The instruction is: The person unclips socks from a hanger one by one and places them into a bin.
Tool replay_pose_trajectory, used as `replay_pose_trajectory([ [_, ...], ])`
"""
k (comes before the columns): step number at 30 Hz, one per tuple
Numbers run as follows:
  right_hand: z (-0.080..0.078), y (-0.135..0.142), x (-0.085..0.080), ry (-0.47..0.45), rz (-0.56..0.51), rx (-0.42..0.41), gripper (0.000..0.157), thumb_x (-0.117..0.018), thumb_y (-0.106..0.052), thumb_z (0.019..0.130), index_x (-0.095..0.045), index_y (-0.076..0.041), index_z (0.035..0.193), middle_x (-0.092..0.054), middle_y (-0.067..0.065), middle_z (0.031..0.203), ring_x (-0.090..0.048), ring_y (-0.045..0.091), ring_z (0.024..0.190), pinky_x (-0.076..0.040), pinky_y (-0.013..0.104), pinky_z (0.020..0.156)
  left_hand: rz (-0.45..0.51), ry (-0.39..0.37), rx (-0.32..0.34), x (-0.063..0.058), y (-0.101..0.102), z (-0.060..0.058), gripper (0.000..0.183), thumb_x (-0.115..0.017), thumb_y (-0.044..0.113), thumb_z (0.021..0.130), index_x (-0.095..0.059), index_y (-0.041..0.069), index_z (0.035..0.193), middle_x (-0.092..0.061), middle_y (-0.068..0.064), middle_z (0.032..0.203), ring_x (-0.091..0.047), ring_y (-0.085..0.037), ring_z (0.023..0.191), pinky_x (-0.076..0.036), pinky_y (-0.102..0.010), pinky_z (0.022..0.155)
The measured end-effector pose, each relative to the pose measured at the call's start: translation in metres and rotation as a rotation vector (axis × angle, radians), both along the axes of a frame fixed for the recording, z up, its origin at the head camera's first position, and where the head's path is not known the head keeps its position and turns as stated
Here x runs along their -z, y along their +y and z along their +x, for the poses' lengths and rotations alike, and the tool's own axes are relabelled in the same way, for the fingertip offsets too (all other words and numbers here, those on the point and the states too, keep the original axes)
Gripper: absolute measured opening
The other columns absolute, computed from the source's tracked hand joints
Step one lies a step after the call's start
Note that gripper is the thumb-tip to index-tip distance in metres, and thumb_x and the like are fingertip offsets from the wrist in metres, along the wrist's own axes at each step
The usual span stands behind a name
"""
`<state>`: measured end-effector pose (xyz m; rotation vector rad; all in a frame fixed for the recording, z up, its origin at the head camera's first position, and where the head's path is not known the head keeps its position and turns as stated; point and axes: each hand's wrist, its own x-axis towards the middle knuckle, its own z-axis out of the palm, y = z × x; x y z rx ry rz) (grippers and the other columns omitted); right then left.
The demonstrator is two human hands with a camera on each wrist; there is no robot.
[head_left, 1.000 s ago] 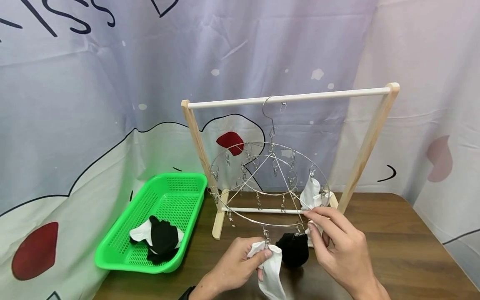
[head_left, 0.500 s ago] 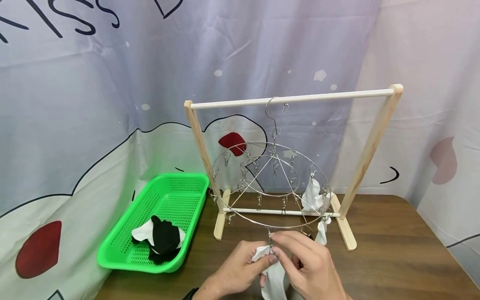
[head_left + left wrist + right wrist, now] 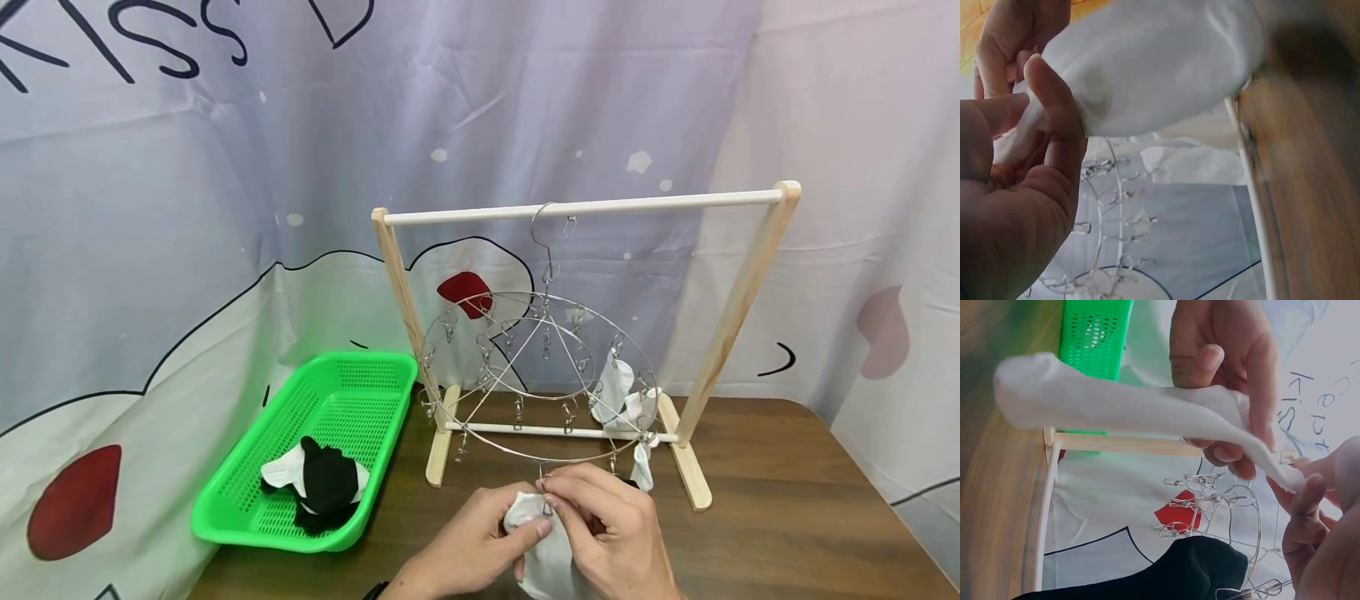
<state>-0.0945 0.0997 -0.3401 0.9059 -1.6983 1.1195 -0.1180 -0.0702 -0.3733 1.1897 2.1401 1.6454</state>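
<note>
A white sock [image 3: 551, 562] hangs at the near rim of a round metal clip hanger [image 3: 525, 457]. My left hand [image 3: 480, 533] grips it near its cuff, thumb on the front. My right hand [image 3: 618, 529] pinches a small wire clip [image 3: 546, 502] at the cuff, its fingertips close to the left thumb. In the right wrist view the white sock [image 3: 1104, 403] stretches out from both hands, and the clip is hidden behind the right fingers. A black sock [image 3: 1191, 569] hangs beside it, mostly covered by the right hand in the head view.
The hanger hooks over a wooden stand's white bar [image 3: 660, 202]. Several white socks [image 3: 613, 387] hang on its right side, among many bare clips. At the left, a green basket [image 3: 225, 533] holds black and white socks [image 3: 326, 483] on the wooden table [image 3: 787, 517].
My right hand has moved left from the hanger's right rim to the clip at the white sock's cuff. My left hand keeps its grip on the sock.
</note>
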Motion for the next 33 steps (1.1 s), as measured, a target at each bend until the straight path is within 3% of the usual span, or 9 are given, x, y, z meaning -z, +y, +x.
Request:
replay_pose_trajectory([
  [4,0.001,0.0,-0.001,0.009,-0.029,0.004,0.037,-0.067,0.016,0.059,-0.069,-0.006,0.088,-0.066,0.01,0.078,-0.06,0.018,0.067,-0.049,0.017,0.053,0.0,0.013,-0.048,0.003,-0.003,-0.003,0.008,-0.054,0.021,0.09,-0.056,0.014,0.093,-0.06,-0.005,0.07,-0.052,-0.005,0.043,-0.047,-0.02,0.034],
  [9,0.002,0.0,0.001,0.018,-0.076,0.003,0.037,-0.067,0.017,0.058,-0.07,-0.005,0.087,-0.066,0.011,0.077,-0.06,0.019,0.066,-0.046,0.017,0.048,-0.072,0.042,-0.036,0.006,-0.006,-0.004,0.009,-0.055,0.024,0.089,-0.055,0.015,0.087,-0.059,-0.003,0.063,-0.05,-0.002,0.042,-0.044,-0.019,0.033],
  [13,0.001,0.001,0.001,0.03,-0.092,-0.001,0.036,-0.068,0.016,0.057,-0.07,-0.004,0.087,-0.066,0.012,0.076,-0.058,0.016,0.063,-0.041,0.013,0.044,-0.161,0.079,-0.037,0.0,-0.016,-0.005,0.008,-0.057,0.026,0.088,-0.056,0.018,0.086,-0.058,0.002,0.063,-0.049,0.001,0.043,-0.044,-0.017,0.034],
  [16,0.001,0.002,0.001,0.053,-0.075,-0.002,0.036,-0.068,0.015,0.057,-0.07,-0.004,0.087,-0.066,0.011,0.076,-0.053,0.009,0.058,-0.035,0.009,0.041,-0.202,0.044,-0.084,-0.006,-0.032,-0.007,0.006,-0.058,0.025,0.087,-0.058,0.019,0.087,-0.059,0.002,0.065,-0.05,-0.003,0.042,-0.046,-0.02,0.034],
  [21,0.0,0.002,0.001,0.087,-0.054,-0.005,0.034,-0.069,0.014,0.057,-0.069,-0.003,0.086,-0.065,0.011,0.076,-0.047,0.004,0.055,-0.032,0.008,0.04,-0.194,-0.095,-0.272,0.0,-0.084,-0.019,0.014,-0.058,0.027,0.087,-0.06,0.017,0.096,-0.063,-0.008,0.066,-0.052,-0.017,0.039,-0.048,-0.029,0.031],
  [28,-0.002,0.001,0.0,0.073,-0.046,-0.017,0.033,-0.069,0.014,0.058,-0.069,-0.003,0.085,-0.065,0.011,0.076,-0.044,0.001,0.053,-0.029,0.006,0.039,-0.111,-0.319,-0.736,0.006,-0.191,-0.064,0.039,-0.058,0.036,0.086,-0.056,-0.001,0.099,-0.059,-0.011,0.065,-0.046,-0.017,0.042,-0.041,-0.024,0.033],
  [30,-0.002,0.001,0.001,0.084,-0.038,-0.019,0.032,-0.069,0.014,0.058,-0.068,-0.003,0.085,-0.065,0.011,0.076,-0.044,0.001,0.053,-0.029,0.006,0.039,-0.112,-0.345,-0.818,0.007,-0.22,-0.076,0.044,-0.054,0.037,0.088,-0.053,-0.004,0.103,-0.057,-0.01,0.066,-0.048,-0.015,0.046,-0.044,-0.025,0.038],
  [33,-0.003,-0.001,0.002,0.097,-0.025,-0.035,0.031,-0.069,0.013,0.059,-0.068,-0.002,0.085,-0.065,0.011,0.076,-0.045,0.001,0.054,-0.029,0.005,0.04,-0.165,-0.374,-0.891,0.011,-0.257,-0.087,0.049,-0.048,0.039,0.091,-0.049,-0.006,0.109,-0.057,-0.008,0.069,-0.05,-0.013,0.051,-0.049,-0.027,0.045],
])
